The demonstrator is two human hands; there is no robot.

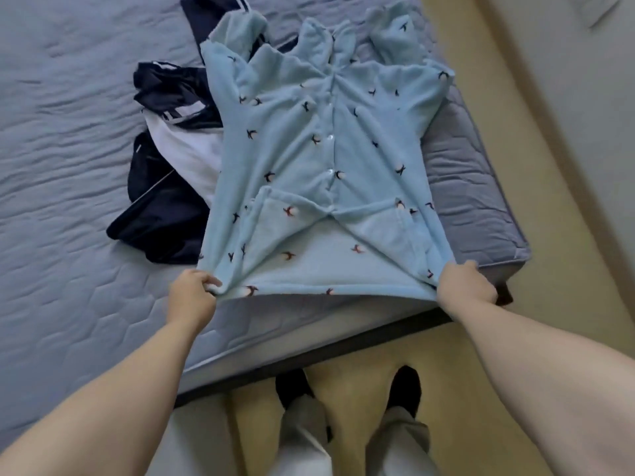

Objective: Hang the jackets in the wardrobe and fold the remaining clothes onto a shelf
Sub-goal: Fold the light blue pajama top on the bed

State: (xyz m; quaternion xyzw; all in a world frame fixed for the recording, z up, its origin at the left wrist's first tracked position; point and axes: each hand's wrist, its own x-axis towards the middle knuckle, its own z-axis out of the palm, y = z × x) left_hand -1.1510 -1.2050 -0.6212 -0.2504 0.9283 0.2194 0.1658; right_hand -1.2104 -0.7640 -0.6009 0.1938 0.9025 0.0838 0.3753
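Light-blue fleece pyjama top [323, 159] lies button-side up at the mattress [68, 166] corner, long axis running straight away from the person, hem nearest. Left hand [194, 295] and right hand [465, 286] each pinch a hem corner, set wide apart and equally near. Dark navy jacket [165, 207] lies just left, partly under it.

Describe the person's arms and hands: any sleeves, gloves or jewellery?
Both arms are bare up to the frame's edge, with no sleeves in view. The left hand and right hand wear no gloves; no watch, bracelet or ring shows.
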